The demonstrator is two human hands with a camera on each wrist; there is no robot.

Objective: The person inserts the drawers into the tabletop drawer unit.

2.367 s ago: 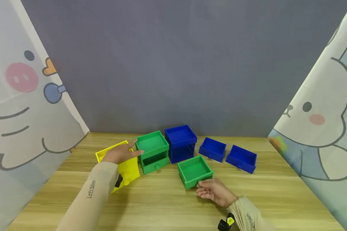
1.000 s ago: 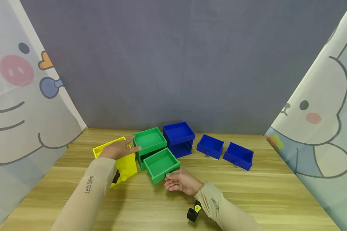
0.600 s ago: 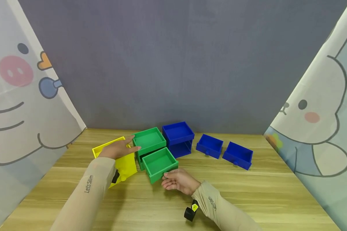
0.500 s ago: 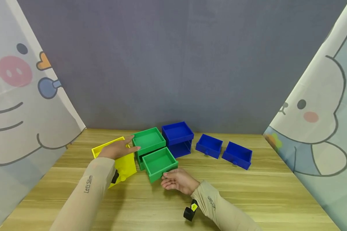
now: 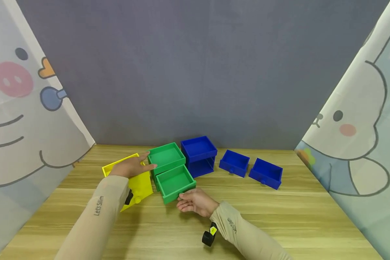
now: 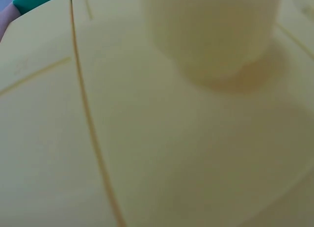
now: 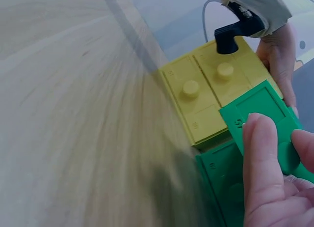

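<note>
The green drawer (image 5: 175,183) sits at the front of the green cabinet's (image 5: 165,157) upper slot, near the desk's (image 5: 263,213) far edge, left of its middle; how deep its rear reaches cannot be told. The right hand (image 5: 196,203) pinches its knob (image 7: 288,157) between thumb and finger. The left hand (image 5: 130,167), fingers spread apart, touches the green cabinet's left side, above the yellow cabinet (image 5: 140,186). Just right stands the blue cabinet (image 5: 199,148); a blue drawer (image 5: 234,164) and a second blue drawer (image 5: 266,173) lie toward the desk's far right corner.
</note>
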